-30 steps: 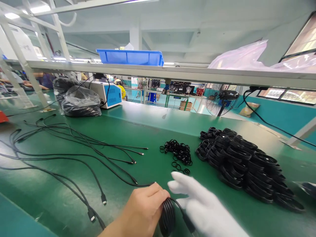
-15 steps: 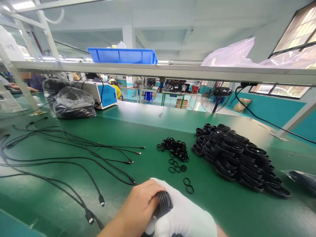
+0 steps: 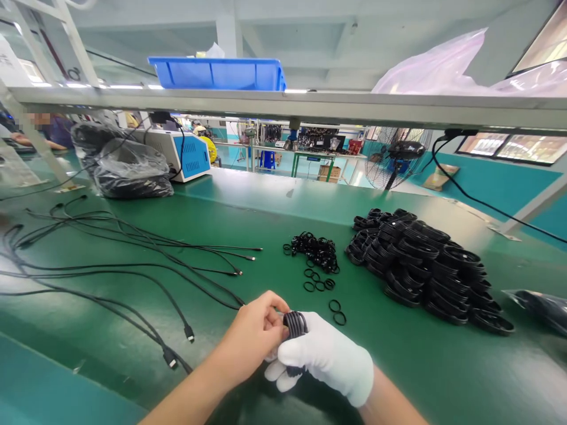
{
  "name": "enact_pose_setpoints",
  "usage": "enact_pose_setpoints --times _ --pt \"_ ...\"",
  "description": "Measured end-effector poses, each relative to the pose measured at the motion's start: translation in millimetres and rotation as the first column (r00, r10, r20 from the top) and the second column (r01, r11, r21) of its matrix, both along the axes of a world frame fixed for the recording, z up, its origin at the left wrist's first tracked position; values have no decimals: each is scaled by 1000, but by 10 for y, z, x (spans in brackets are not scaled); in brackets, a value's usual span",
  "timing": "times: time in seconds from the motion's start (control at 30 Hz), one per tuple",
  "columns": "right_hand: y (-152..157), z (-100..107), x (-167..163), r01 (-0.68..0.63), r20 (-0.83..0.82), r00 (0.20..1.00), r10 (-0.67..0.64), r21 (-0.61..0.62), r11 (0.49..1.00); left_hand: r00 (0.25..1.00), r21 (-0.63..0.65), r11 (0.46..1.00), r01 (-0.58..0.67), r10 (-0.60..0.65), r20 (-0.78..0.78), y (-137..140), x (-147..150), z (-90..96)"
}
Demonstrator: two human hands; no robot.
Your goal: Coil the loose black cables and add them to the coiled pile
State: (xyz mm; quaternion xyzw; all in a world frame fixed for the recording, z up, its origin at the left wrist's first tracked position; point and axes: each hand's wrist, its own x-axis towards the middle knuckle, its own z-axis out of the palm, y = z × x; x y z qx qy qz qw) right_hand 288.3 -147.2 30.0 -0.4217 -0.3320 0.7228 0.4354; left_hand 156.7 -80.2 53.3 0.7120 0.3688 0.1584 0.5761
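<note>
A small bundle of black coiled cable (image 3: 294, 326) is held between my two hands low in the middle of the view. My right hand (image 3: 328, 351), in a white glove, is closed around the coil. My bare left hand (image 3: 257, 330) pinches the coil's left side, its fingertips partly hidden. Just beyond my hands lie two loose black rubber rings (image 3: 337, 313), with a small heap of black rings (image 3: 314, 251) farther back. Several straight black cables (image 3: 142, 274) with metal-tipped plugs stretch over the green tabletop (image 3: 248, 218) to the left.
At right rises a big pile of coiled black cables (image 3: 420, 265), with a plastic-wrapped bundle (image 3: 538, 307) beyond it. Back left are plastic bags (image 3: 130, 168) and a blue-white machine (image 3: 188, 154). A shelf (image 3: 328, 107) overhead carries a blue bin (image 3: 219, 74). A fan (image 3: 398, 153) stands behind.
The view has tipped downward, so more of both forearms shows. My hands, still on the coil, appear higher in the picture, and the left fingers have drawn back to the coil's left side.
</note>
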Motion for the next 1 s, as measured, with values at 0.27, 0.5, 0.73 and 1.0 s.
enact_pose_setpoints --times 0.27,0.5,0.73,1.0 --pt "-34 107 -43 -32 163 986 42 -62 998 978 202 975 -88 123 -169 -45 130 -155" --pt "-1 -15 -24 -44 -35 998 43 -39 998 983 342 940 0 63 -173 -72 49 -18" --pt "18 -55 -62 -78 6 997 78 -64 995 998 453 890 -49 31 48 -91 -44 -98" --pt "-1 31 -71 -59 103 992 68 -95 994 986 427 890 -161 122 117 -152 13 -197"
